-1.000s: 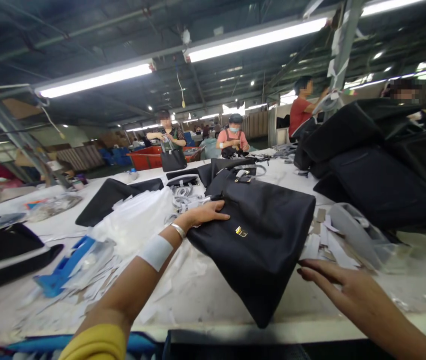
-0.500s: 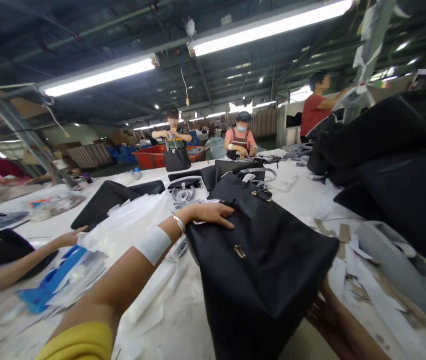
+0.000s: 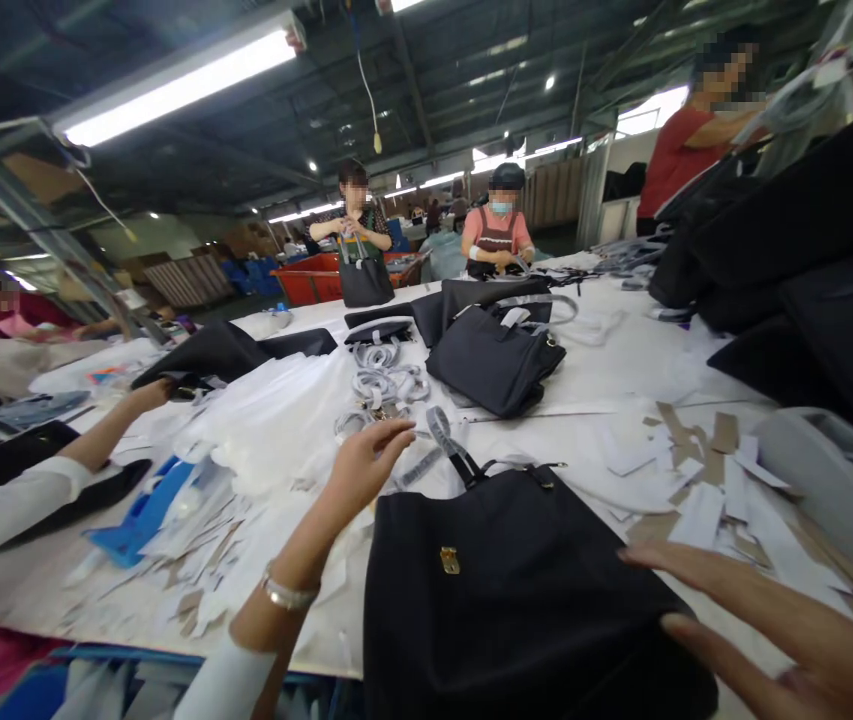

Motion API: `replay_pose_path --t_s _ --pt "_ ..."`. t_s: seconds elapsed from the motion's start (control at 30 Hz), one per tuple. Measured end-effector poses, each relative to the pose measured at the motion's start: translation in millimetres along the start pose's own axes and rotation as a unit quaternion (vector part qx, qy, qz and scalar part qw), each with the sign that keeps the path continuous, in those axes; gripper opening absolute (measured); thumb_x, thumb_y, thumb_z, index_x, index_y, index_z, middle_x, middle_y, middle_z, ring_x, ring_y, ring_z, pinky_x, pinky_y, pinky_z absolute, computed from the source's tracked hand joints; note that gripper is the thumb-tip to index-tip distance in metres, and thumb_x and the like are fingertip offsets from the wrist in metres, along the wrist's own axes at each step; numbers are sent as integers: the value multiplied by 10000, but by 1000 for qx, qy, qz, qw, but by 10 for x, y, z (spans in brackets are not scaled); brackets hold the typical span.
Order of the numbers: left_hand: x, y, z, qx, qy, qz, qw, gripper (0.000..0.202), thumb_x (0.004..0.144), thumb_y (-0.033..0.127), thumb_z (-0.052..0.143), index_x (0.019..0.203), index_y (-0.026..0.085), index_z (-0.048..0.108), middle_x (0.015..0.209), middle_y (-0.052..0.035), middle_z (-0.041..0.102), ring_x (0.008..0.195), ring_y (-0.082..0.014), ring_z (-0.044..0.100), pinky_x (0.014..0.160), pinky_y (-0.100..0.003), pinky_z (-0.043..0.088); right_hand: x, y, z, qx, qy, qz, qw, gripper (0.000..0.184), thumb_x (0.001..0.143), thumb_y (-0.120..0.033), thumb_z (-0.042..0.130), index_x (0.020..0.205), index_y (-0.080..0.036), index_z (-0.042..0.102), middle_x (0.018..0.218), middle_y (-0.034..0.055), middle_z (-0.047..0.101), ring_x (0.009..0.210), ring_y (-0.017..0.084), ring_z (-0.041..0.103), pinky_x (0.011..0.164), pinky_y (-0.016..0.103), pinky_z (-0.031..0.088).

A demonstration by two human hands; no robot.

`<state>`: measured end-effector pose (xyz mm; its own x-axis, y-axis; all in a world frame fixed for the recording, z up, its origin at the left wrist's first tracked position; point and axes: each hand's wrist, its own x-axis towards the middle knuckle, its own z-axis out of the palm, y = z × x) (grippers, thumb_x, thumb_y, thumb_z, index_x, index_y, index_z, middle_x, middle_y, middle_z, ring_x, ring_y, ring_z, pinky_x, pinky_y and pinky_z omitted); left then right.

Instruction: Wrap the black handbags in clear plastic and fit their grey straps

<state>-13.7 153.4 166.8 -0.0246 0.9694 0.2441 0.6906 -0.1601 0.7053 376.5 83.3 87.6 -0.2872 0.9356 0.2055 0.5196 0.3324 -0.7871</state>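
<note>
The bag (image 3: 516, 590) lay flat on the counter (image 3: 621, 370), its handle end pointing away; the left hand (image 3: 366, 465) was just beyond its far left corner, fingers loosely together and holding nothing, and the right hand (image 3: 763, 630) was spread over its right side.

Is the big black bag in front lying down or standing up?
Lying down. The black handbag rests flat on the white table, with its gold clasp facing up.
</note>
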Motion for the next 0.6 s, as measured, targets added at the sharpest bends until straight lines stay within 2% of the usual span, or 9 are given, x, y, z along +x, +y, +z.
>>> replay_pose_path --t_s 0.03,0.07,0.13,0.17,0.23,0.27,0.37,0.5,0.6 --pt "-240 -48 24 3 11 -12 1000 337 937 439 559 1146 244 740 1165 -72 748 1097 -286 670 1017 -411 483 98 -84 62 -31 -43 -28 998 495 738 -526 736 1229 -511 676 1295 -34 661 1215 432 595 1064 642 461" --pt "-483 -91 79 6 -17 -12 1000 349 948 454 546 1172 262 732 1200 -71 736 1149 -289 653 1056 -429 466 176 -156 135 -62 -92 -53 992 541 733 -542 741 1265 -494 656 1339 -27 626 1252 433 563 1082 653 425" --pt "-924 -167 262 33 -148 22 988 458 950 480 549 1385 341 586 1457 -46 568 1381 -300 482 1188 -490 329 235 -227 283 -115 -183 -77 973 567 752 -582 718 1300 -465 629 1359 -6 599 1250 431 560 1049 659 441" --pt "-1099 -204 372 62 -211 38 975 508 944 501 556 1435 376 521 1525 -32 488 1444 -314 394 1218 -546 248 211 -218 343 -127 -210 -73 967 551 763 -594 703 1293 -459 634 1331 4 618 1209 425 595 1008 651 483" --pt "-1328 -284 585 109 -275 62 953 542 962 515 519 1485 405 433 1598 -13 367 1501 -312 278 1232 -596 169 87 -126 415 -137 -232 -54 961 520 773 -602 689 1269 -448 656 1262 21 663 1108 412 663 925 617 556" --pt "-1383 -328 675 129 -281 73 948 548 971 513 500 1499 401 407 1618 -10 321 1513 -307 246 1233 -602 154 10 -60 428 -141 -232 -49 961 516 766 -599 699 1257 -442 668 1236 26 680 1081 409 677 904 601 574" --pt "-1384 -448 857 163 -244 103 950 547 988 485 479 1514 365 390 1640 -23 270 1520 -294 226 1242 -580 156 -153 102 419 -156 -192 -54 967 513 747 -573 732 1233 -410 700 1226 35 698 1134 414 650 938 594 558" --pt "-1259 -485 961 160 -209 116 958 472 989 448 493 1451 355 494 1605 -39 362 1502 -297 279 1240 -587 132 -111 134 417 -172 -155 -67 971 456 800 -537 697 1224 -371 719 1199 43 727 1159 382 650 967 557 553" --pt "-1165 -455 953 125 -193 115 967 413 966 399 542 1374 351 585 1562 -43 438 1484 -309 317 1237 -601 95 -26 133 401 -183 -141 -81 970 351 827 -554 665 1058 -317 783 1028 60 783 1015 343 720 883 481 599"
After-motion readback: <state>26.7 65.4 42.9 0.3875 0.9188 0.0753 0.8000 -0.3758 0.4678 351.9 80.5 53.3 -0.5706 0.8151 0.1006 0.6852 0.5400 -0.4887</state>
